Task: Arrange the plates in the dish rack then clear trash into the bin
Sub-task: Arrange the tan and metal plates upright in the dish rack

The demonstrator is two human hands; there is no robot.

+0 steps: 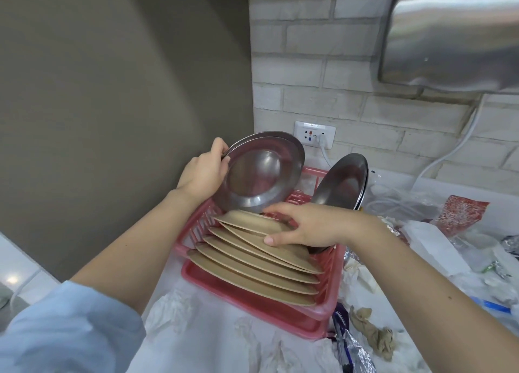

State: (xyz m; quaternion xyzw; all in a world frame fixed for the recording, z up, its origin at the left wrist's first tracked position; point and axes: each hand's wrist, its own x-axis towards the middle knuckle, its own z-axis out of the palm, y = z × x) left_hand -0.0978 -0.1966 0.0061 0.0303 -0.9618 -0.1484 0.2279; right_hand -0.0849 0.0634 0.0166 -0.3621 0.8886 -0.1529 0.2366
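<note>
A pink dish rack stands on the white counter. Several tan plates lean in a row in its front slots. My left hand grips the left rim of two stacked steel plates, held tilted over the rack's back left. My right hand rests on the top edge of the rearmost tan plate, fingers spread over it. More steel plates lean upright at the rack's back right.
Crumpled tissues, foil, a brown wad, plastic bags and a red packet litter the counter around the rack. A grey panel rises on the left. A wall socket and steel hood sit behind.
</note>
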